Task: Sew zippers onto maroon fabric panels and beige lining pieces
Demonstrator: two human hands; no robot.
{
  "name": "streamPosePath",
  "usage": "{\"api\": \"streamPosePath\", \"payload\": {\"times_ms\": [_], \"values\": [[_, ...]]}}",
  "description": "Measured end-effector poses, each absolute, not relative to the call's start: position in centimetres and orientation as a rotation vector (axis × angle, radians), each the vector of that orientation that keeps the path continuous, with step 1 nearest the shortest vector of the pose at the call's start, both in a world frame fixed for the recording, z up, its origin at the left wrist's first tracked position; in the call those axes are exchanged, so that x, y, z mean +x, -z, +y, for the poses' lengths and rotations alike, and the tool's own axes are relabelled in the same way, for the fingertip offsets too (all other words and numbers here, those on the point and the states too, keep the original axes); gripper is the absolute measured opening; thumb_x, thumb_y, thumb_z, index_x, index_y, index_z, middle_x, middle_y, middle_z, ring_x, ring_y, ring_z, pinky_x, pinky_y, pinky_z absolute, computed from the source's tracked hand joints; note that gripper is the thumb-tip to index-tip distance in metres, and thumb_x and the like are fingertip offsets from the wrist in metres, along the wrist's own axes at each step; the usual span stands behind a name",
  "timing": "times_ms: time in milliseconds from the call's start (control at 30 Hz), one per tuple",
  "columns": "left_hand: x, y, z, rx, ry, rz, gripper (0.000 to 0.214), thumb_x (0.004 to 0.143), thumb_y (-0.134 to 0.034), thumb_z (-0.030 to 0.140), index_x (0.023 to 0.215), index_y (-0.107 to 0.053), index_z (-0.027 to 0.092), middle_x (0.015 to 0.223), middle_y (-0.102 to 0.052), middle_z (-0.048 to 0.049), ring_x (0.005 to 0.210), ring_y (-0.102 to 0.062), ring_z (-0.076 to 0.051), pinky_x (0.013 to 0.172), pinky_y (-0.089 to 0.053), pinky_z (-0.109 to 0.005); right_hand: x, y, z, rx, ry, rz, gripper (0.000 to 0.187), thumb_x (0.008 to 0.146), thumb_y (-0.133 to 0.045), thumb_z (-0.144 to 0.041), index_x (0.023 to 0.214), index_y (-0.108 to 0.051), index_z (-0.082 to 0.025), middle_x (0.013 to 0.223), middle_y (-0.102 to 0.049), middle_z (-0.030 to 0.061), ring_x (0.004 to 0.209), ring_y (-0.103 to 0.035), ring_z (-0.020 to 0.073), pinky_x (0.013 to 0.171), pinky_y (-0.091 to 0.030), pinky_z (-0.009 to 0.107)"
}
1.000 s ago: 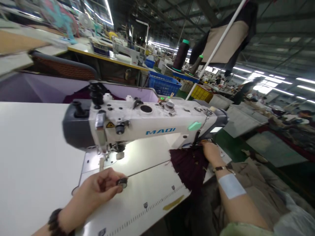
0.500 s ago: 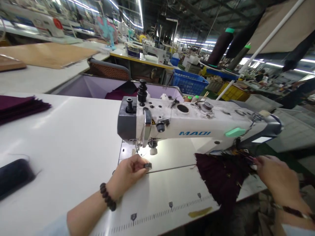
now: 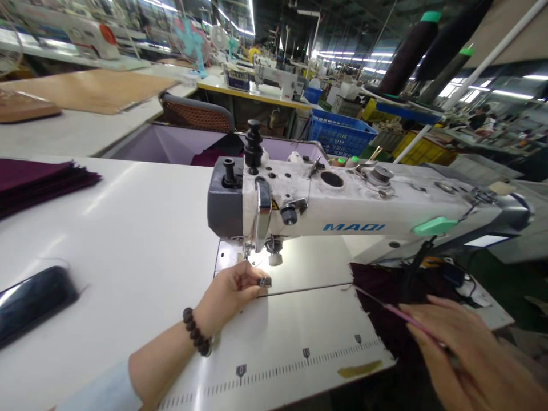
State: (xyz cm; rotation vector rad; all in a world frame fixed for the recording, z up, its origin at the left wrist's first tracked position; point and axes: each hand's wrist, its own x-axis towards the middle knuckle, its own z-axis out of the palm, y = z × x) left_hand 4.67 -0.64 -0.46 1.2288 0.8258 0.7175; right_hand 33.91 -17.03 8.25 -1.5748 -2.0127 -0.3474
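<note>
My left hand [image 3: 233, 294] is closed, pinching a small dark metallic round piece [image 3: 265, 282] between thumb and fingertips. It is just below the needle area of a white sewing machine [image 3: 355, 208], over the white table. My right hand [image 3: 466, 348], blurred, is closed around a slim pink tool [image 3: 413, 319] with a thin metal shaft pointing left; its exact kind is unclear. Beneath and behind the tool lies dark maroon fabric [image 3: 379, 297] with a frayed edge, running under the machine arm and over the table's front edge.
A black phone [image 3: 38, 302] lies on the white table [image 3: 141, 240] at left, below stacked maroon fabric [image 3: 43, 185]. Thread cones [image 3: 411, 54] stand at upper right. Behind the machine are a blue crate [image 3: 340, 132] and a chair [image 3: 197, 114].
My right hand has brought the pink tool out from beside the machine's base, leftward over the fabric. My left hand still pinches the metallic piece. The view has shifted slightly.
</note>
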Motion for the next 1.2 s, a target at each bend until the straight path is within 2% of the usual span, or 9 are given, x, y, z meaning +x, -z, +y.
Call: {"api": "streamPosePath", "payload": {"times_ms": [67,100,167,233,400,567,800,1000,1200], "values": [[4.7,0.3,-0.7,1.226,-0.706,0.836,0.013,0.067,-0.068,0.017,0.074,-0.058,0.014,0.089,-0.067,-0.0044,0.077,-0.062,-0.013,0.071,-0.049,-0.026,29.9,-8.3,-14.5,-1.336,0.256,-2.092,0.028,0.079,-0.054,-0.008,0.104,-0.057,-0.020,0.086,-0.065,0.0034,0.081,-0.061,0.0179,0.090,-0.043,0.038],[4.8,0.3,-0.7,1.209,-0.701,0.831,0.013,0.067,-0.068,0.017,0.074,-0.058,0.014,0.089,-0.067,-0.0044,0.076,-0.062,-0.013,0.071,-0.049,-0.025,28.5,-8.0,-13.4,-1.317,0.176,-2.067,0.027,0.080,-0.053,-0.008,0.103,-0.056,-0.020,0.083,-0.065,0.0024,0.078,-0.062,0.0163,0.087,-0.046,0.034],[4.8,0.1,-0.6,1.152,-0.703,0.813,0.015,0.065,-0.070,0.017,0.072,-0.057,0.014,0.088,-0.067,-0.0038,0.075,-0.062,-0.013,0.069,-0.049,-0.024,26.7,-7.1,-11.4,-1.372,-0.052,-1.953,0.021,0.082,-0.052,-0.012,0.100,-0.057,-0.022,0.081,-0.066,0.0009,0.072,-0.062,0.0134,0.071,-0.050,0.025],[4.9,0.0,-0.5,1.083,-0.721,0.808,0.018,0.064,-0.072,0.018,0.071,-0.056,0.013,0.081,-0.067,-0.0020,0.070,-0.062,-0.011,0.065,-0.048,-0.021,25.8,-6.2,-9.6,-1.457,-0.283,-1.812,0.014,0.084,-0.052,-0.017,0.094,-0.060,-0.022,0.077,-0.066,-0.0006,0.065,-0.061,0.0110,0.059,-0.048,0.019],[4.8,-0.7,-0.2,0.973,-0.727,0.817,0.024,0.062,-0.075,0.020,0.071,-0.054,0.013,0.071,-0.066,-0.0003,0.067,-0.061,-0.010,0.064,-0.048,-0.020,25.1,-5.5,-6.0,-1.614,-0.539,-1.627,0.010,0.073,-0.064,-0.021,0.083,-0.065,-0.020,0.065,-0.060,-0.0025,0.059,-0.055,0.0104,0.056,-0.043,0.019],[4.7,-0.6,-0.3,0.919,-0.693,0.809,0.027,0.062,-0.077,0.022,0.073,-0.054,0.013,0.073,-0.067,-0.0003,0.066,-0.061,-0.011,0.064,-0.048,-0.021,25.2,-5.5,-4.7,-1.666,-0.718,-1.584,0.012,0.072,-0.063,-0.024,0.083,-0.066,-0.019,0.061,-0.054,-0.0034,0.057,-0.049,0.0096,0.053,-0.039,0.019],[4.8,-0.8,-0.1,0.907,-0.677,0.788,0.024,0.062,-0.077,0.022,0.072,-0.057,0.013,0.072,-0.067,0.0000,0.067,-0.061,-0.010,0.065,-0.047,-0.019,25.6,-5.1,-4.4,-1.702,-0.786,-1.564,0.017,0.069,-0.063,-0.021,0.085,-0.065,-0.019,0.065,-0.057,-0.0023,0.060,-0.050,0.0103,0.057,-0.040,0.019],[5.2,-1.1,-0.3,1.029,-0.686,0.922,0.023,0.061,-0.075,0.023,0.071,-0.056,0.014,0.067,-0.065,0.0006,0.063,-0.060,-0.011,0.060,-0.047,-0.021,25.6,-4.5,-4.5,-1.653,-0.837,-1.511,0.021,0.071,-0.063,-0.028,0.088,-0.067,-0.017,0.055,-0.049,-0.0038,0.049,-0.043,0.0084,0.047,-0.036,0.019],[5.1,-0.5,-0.6,1.224,-0.709,0.997,0.017,0.065,-0.069,0.024,0.075,-0.058,0.015,0.073,-0.067,-0.0026,0.067,-0.062,-0.015,0.063,-0.049,-0.025,25.5,-4.3,-5.2,-1.578,-0.678,-1.690,0.017,0.075,-0.064,-0.028,0.090,-0.068,-0.020,0.062,-0.057,-0.0014,0.054,-0.047,0.0100,0.052,-0.039,0.021]]}}
